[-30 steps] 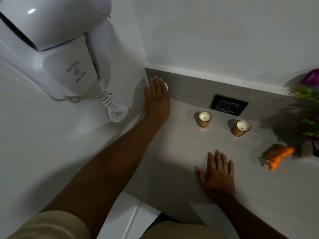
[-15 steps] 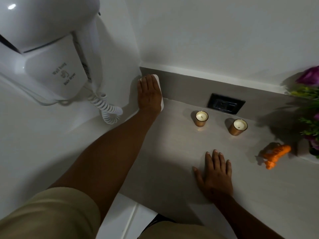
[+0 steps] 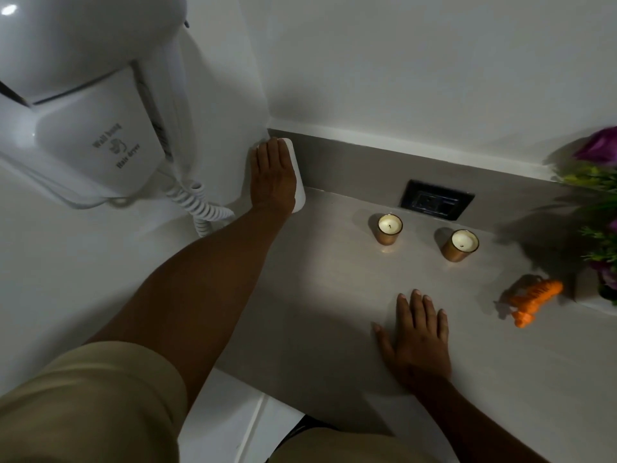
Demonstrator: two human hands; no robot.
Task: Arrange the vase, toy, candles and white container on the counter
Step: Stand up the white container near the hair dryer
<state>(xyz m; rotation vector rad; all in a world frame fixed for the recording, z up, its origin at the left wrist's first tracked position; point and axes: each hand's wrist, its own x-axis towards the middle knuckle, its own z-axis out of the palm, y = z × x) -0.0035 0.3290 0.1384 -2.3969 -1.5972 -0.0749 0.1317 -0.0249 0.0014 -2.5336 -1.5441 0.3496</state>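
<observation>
A grey counter (image 3: pixel 334 295) fills the corner, a dryer (image 3: pixel 83 95) on the left wall. Flowers (image 3: pixel 597 195) stand far right, the orange toy (image 3: pixel 534 300) beside them. The left hand (image 3: pixel 272 175) lies flat over the white container (image 3: pixel 298 182) at far left. The right hand (image 3: pixel 417 339) rests spread, empty, near two candles (image 3: pixel 389 228).

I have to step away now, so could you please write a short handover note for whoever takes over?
Left hand: flat on the white rounded container in the back left corner; grip unclear.
Right hand: open, palm down on the grey counter.
Two gold glass candles stand by the black socket; orange plastic toy lies beside the flower vase, far right.
Left: settle the container.
</observation>
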